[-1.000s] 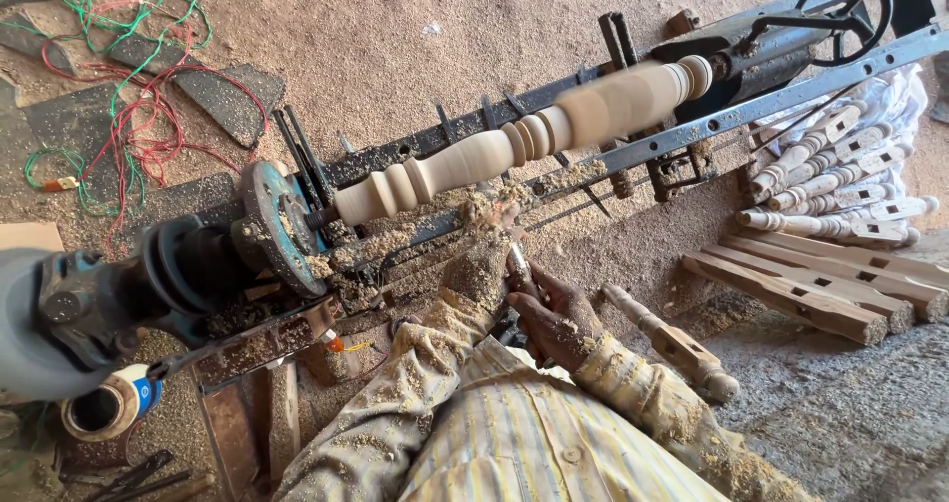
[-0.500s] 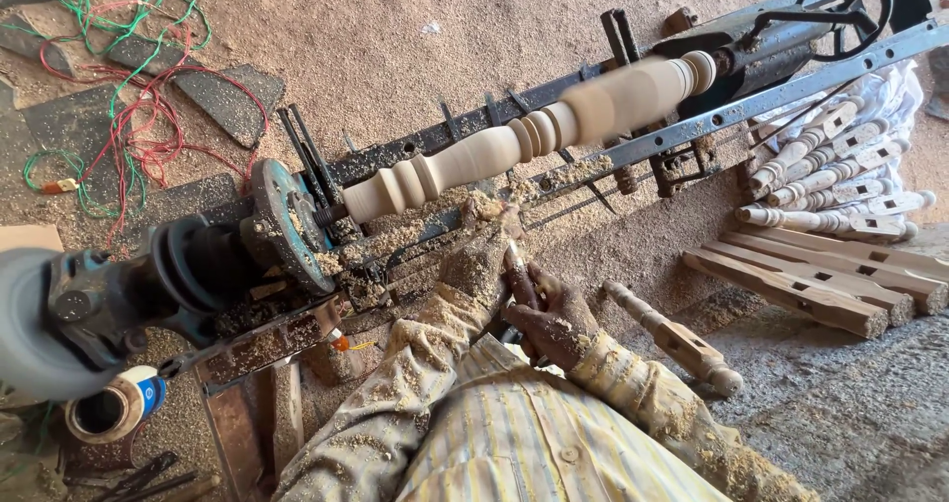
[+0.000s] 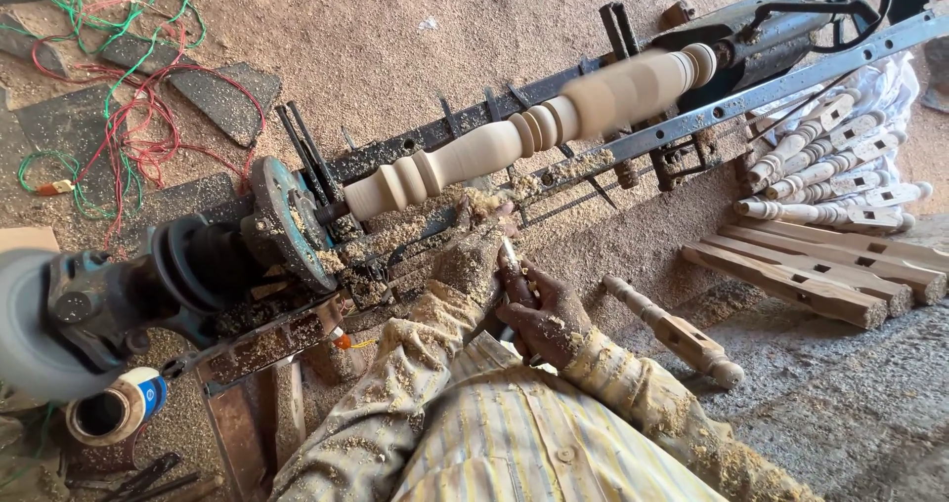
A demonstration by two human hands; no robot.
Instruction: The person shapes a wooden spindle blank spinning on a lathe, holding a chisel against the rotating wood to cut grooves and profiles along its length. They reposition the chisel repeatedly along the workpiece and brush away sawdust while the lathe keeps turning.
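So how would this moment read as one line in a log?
right hand: grips chisel | left hand: steadies chisel near wooden spindle | lathe: shavings on it

A yellow-and-white striped buttoned shirt with long sleeves (image 3: 395, 403) thickly dusted in sawdust.

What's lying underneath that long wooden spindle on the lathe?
Under the turned spindle run the lathe's metal rails, heaped with wood shavings. The left hand rests there, coated in sawdust. The shavings hide the bed beneath.
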